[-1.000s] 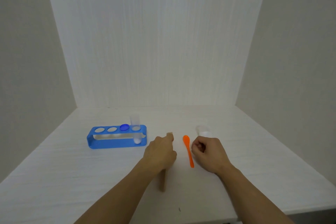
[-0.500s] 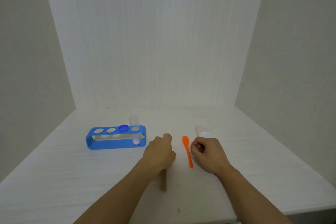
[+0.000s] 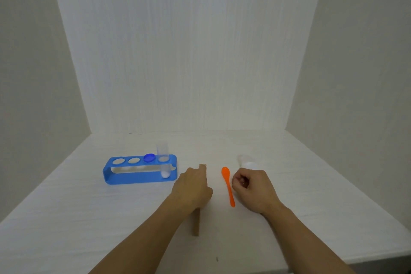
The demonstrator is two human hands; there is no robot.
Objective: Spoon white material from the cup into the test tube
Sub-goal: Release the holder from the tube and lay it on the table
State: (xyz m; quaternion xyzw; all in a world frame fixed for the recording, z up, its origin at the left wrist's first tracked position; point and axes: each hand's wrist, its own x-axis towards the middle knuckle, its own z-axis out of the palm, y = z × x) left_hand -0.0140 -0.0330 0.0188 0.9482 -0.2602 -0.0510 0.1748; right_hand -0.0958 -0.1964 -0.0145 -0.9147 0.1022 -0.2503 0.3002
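**Both hands down on the table, spoon lying between them**

Over at 9 o'clock from the hands sat the blue rack, long side facing the person. Two left holes open, a blue cap over the third, and the test tube standing upright in the rightmost one with a little white stuff at its bottom.

The left hand lay knuckles-up over a brown stick that ran from 12 to 6 o'clock under it, with both ends poking out. Fingers were curled, but I honestly couldn't tell if it was grasping the stick or only resting on it.

The orange spoon lay flat on the table between the hands, bowl at 12 o'clock, handle at 6, nobody holding it.

The right hand was clenched into a fist with nothing in it, just beside the spoon. The cup with white material sat at 12 o'clock from that fist, close past the knuckles.
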